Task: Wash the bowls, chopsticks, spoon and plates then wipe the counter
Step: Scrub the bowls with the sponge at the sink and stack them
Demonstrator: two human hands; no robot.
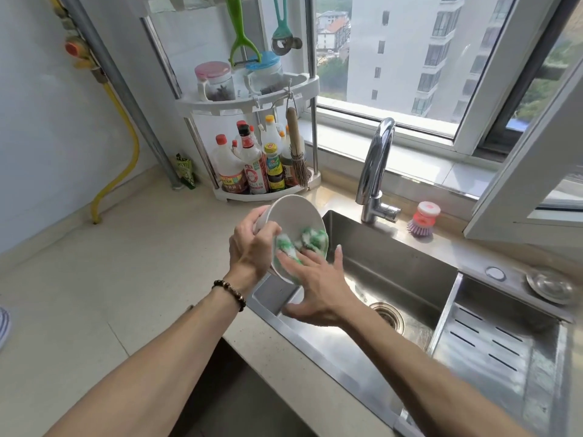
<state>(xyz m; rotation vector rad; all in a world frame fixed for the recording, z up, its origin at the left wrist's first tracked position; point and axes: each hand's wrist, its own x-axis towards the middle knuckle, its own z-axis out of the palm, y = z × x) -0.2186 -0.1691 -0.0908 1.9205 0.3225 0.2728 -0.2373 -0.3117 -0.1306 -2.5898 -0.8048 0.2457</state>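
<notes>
A white bowl is tilted on its side over the left edge of the steel sink. My left hand grips its rim, thumb over the edge. My right hand presses a green-and-white scrubbing cloth against the inside of the bowl with fairly straight fingers. No other bowls, chopsticks, spoon or plates show, apart from a striped rim at the far left edge.
A faucet stands behind the sink with a pink dish brush beside it. A corner rack holds sauce bottles and jars. Right of the basin lie a slotted drain tray and a lid. The beige counter stretches left.
</notes>
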